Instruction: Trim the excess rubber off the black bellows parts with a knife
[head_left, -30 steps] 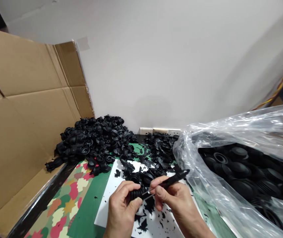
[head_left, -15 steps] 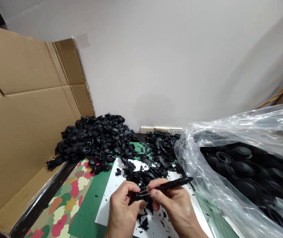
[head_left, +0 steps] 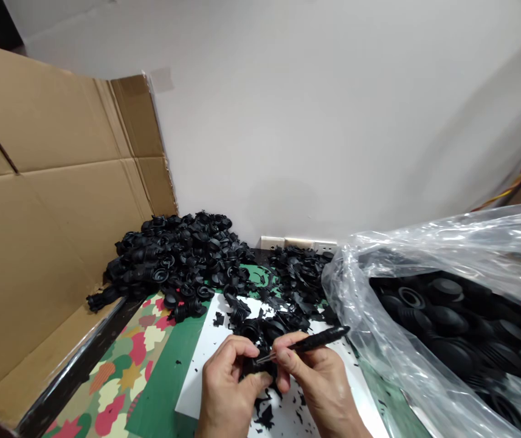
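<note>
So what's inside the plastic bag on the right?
Inside the plastic bag are black parts heaped together, some ribbed, one showing a ring-shaped end. Only the upper ones show; whatever lies beneath them is covered, so the bottom can't be seen.

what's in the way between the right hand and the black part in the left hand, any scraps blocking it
Only the tool in the right hand spans the gap, its metal tips at the part in the left hand. No scraps visibly block it.
</note>
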A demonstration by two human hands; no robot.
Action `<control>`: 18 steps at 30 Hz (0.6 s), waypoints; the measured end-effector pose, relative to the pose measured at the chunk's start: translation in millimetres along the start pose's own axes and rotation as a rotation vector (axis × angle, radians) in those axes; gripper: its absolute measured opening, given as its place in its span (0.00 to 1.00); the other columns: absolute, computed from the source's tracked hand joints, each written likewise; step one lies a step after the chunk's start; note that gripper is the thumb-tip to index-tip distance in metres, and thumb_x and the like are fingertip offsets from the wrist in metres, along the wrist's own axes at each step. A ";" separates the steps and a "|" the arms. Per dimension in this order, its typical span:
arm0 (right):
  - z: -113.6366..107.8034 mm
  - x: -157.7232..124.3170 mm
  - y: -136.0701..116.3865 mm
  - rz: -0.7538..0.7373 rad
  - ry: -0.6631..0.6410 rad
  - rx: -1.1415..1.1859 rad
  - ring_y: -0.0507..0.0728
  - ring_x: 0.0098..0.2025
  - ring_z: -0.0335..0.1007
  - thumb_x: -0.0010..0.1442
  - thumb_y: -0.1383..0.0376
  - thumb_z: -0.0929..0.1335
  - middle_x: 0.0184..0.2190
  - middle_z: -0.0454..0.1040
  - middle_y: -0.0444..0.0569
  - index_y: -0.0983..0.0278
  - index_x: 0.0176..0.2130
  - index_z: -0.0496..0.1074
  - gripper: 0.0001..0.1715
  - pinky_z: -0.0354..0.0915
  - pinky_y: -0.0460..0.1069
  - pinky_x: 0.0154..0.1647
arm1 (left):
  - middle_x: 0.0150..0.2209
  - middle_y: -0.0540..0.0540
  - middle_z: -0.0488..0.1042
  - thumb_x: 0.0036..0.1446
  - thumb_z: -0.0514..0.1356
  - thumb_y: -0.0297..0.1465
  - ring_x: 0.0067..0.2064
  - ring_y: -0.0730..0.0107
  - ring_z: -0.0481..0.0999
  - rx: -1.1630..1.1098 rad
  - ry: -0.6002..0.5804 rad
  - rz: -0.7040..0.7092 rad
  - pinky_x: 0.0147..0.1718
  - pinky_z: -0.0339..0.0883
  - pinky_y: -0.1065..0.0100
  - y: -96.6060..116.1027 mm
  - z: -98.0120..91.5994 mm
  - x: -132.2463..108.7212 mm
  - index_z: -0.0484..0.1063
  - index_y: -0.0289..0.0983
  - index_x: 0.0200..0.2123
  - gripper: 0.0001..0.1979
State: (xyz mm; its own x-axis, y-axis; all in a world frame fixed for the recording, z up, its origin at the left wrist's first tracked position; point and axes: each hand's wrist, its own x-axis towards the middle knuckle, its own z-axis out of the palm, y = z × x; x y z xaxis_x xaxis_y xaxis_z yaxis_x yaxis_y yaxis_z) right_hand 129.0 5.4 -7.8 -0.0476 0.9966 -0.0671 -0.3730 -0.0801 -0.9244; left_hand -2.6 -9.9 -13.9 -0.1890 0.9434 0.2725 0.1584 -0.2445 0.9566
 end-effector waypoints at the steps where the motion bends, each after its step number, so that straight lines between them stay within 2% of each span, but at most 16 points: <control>1: 1.2 -0.9 -0.6 0.004 0.001 0.000 0.50 0.16 0.61 0.44 0.51 0.74 0.10 0.67 0.41 0.67 0.25 0.72 0.22 0.59 0.46 0.21 | 0.27 0.51 0.72 0.39 0.63 0.18 0.29 0.69 0.72 0.026 -0.011 0.050 0.27 0.68 0.72 -1.5 -0.7 -0.3 0.71 0.38 0.25 0.10; 4: 5.5 -5.9 -0.3 0.103 -0.097 0.047 0.48 0.13 0.55 0.45 0.47 0.73 0.07 0.62 0.39 0.66 0.20 0.68 0.25 0.57 0.45 0.18 | 0.28 0.49 0.73 0.43 0.61 0.19 0.31 0.66 0.73 0.138 -0.011 0.184 0.30 0.69 0.69 -5.2 -5.0 1.1 0.71 0.39 0.25 0.09; 6: 7.5 -8.9 1.7 0.215 -0.252 0.112 0.46 0.10 0.49 0.42 0.44 0.72 0.06 0.58 0.37 0.65 0.18 0.66 0.28 0.55 0.44 0.14 | 0.28 0.49 0.74 0.41 0.62 0.19 0.32 0.64 0.74 0.213 0.053 0.185 0.31 0.69 0.68 -5.7 -8.8 4.3 0.71 0.39 0.25 0.10; 8: 7.1 -8.9 3.8 0.256 -0.334 0.161 0.46 0.09 0.48 0.40 0.44 0.73 0.06 0.57 0.35 0.65 0.18 0.66 0.28 0.57 0.44 0.14 | 0.28 0.49 0.75 0.38 0.63 0.19 0.32 0.64 0.74 0.250 0.110 0.151 0.30 0.69 0.68 -4.5 -11.8 7.9 0.72 0.39 0.25 0.11; 11: 1.9 -2.8 5.7 0.181 -0.195 0.137 0.47 0.10 0.53 0.42 0.48 0.74 0.06 0.60 0.36 0.66 0.22 0.70 0.25 0.62 0.46 0.19 | 0.28 0.49 0.75 0.36 0.63 0.19 0.30 0.64 0.74 0.222 0.142 0.119 0.28 0.69 0.69 -1.0 -13.0 11.3 0.72 0.39 0.25 0.11; 14: -3.5 3.5 6.1 0.114 -0.032 0.093 0.48 0.12 0.57 0.42 0.49 0.75 0.12 0.69 0.41 0.67 0.27 0.72 0.25 0.61 0.47 0.20 | 0.28 0.49 0.75 0.35 0.63 0.19 0.30 0.64 0.74 0.173 0.145 0.089 0.27 0.69 0.69 1.2 -11.4 12.0 0.72 0.38 0.24 0.10; 16: -4.6 4.5 5.1 0.086 0.018 0.097 0.48 0.12 0.59 0.41 0.49 0.75 0.16 0.72 0.43 0.66 0.28 0.72 0.25 0.60 0.47 0.19 | 0.28 0.49 0.75 0.35 0.63 0.19 0.31 0.64 0.74 0.146 0.138 0.072 0.28 0.69 0.69 1.8 -10.3 12.2 0.72 0.38 0.24 0.10; 18: -3.6 3.5 3.1 0.068 0.035 0.094 0.49 0.13 0.60 0.42 0.49 0.75 0.16 0.71 0.43 0.66 0.28 0.72 0.25 0.58 0.46 0.19 | 0.28 0.49 0.75 0.35 0.63 0.19 0.31 0.64 0.74 0.121 0.129 0.054 0.28 0.69 0.69 2.6 -9.9 12.8 0.72 0.38 0.24 0.10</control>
State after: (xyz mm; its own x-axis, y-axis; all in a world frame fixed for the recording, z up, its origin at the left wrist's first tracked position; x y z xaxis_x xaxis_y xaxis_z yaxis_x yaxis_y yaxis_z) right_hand 131.0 8.7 -12.3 -0.0435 0.9887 -0.1431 -0.4556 -0.1471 -0.8779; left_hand -14.2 -0.6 -6.9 -0.2982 0.8912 0.3418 0.2856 -0.2584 0.9229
